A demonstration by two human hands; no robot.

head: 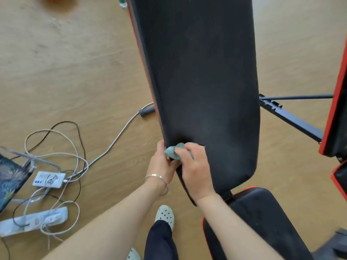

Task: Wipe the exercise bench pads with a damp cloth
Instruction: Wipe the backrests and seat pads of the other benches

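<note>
My right hand [195,169] has the cloth [171,152] bunched small in its curled fingers and pressed to the back pad [202,81] at the pad's lower left corner, about 7 o'clock on its face. My left hand [161,166] curls round that same left edge, touching the cloth and steadying the pad.

The cloth is light, soft and limp. Wadded like this it covers little, so I judge it would do better spread flat under my palm, held at its middle. The pad looks firm with a smooth, slightly yielding skin. It should take pressure without shifting much, though damp vinyl may turn slick under my fingers. The pad is tilted, so I would brace it at the edge where my left hand is.

The long face runs bare to 12 o'clock with room for full strokes. Its right edge at 3 o'clock is free, but the frame bar [293,119] juts out just past it, and a second bench [336,113] stands beyond. The seat pad [259,212] sits at 5 o'clock, just beside the back pad's lower end, with a narrow gap between them. On the floor at 8 o'clock lie cables [56,158] and a power strip [33,220], near my feet, so drips and steps need care.
</note>
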